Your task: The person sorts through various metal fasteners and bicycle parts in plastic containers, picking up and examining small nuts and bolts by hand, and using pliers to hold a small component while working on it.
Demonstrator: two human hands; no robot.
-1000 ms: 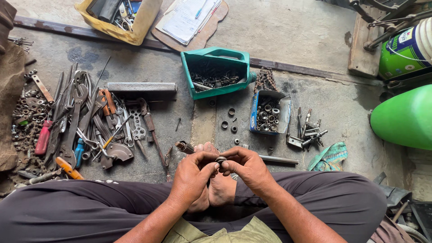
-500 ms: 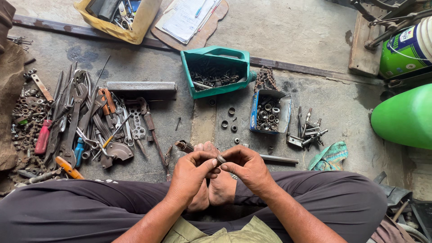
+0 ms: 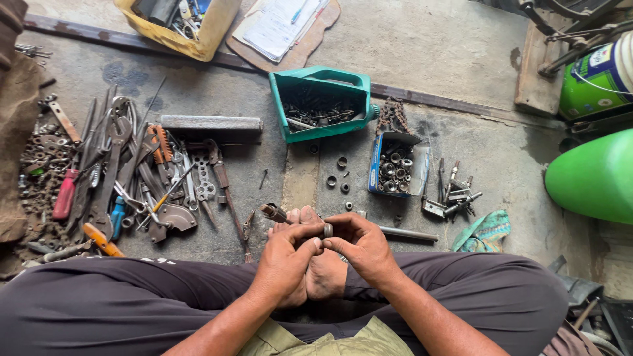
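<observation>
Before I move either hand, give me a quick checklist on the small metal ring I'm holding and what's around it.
1. Small metal ring pinched by both hands: ok.
2. Left hand fingertips on the ring: ok.
3. Right hand fingertips on the ring: ok.
4. Ring seated or threaded onto anything: cannot tell, fingers hide it.
5. Spare rings in the blue box ahead, open and unobstructed: ok.
6. Loose rings on the floor, apart from the hands: ok.
</observation>
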